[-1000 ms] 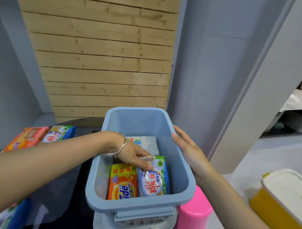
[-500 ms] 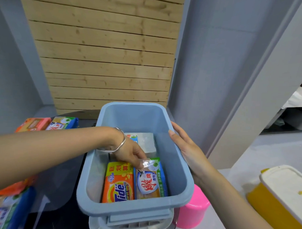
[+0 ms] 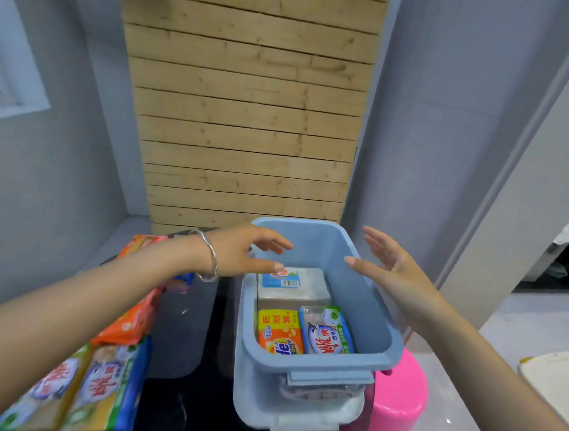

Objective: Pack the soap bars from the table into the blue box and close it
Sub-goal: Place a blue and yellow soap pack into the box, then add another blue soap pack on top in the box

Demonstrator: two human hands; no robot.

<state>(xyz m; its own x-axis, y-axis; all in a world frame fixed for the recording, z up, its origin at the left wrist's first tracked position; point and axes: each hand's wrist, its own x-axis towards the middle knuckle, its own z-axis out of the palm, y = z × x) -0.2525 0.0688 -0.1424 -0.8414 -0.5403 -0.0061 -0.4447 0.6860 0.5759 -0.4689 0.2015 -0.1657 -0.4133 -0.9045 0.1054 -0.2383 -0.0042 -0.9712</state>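
The blue box stands open on the dark table. Inside lie an orange Tide soap bar, a blue-green wrapped soap bar beside it, and a larger silvery pack behind them. My left hand, with a bracelet on the wrist, hovers open over the box's far left rim and holds nothing. My right hand hovers open just above the right rim, apart from it. More soap bars wait on the table at the left: an orange pack and blue-green packs.
A pink stool stands to the right of the box, and a yellow tub with a white lid sits at the right edge. A wooden slat panel and grey walls rise behind the table.
My left hand has let go of the blue-green soap bar and risen out of the box to its left rim. My right hand has lifted off the right rim. The view swung left.
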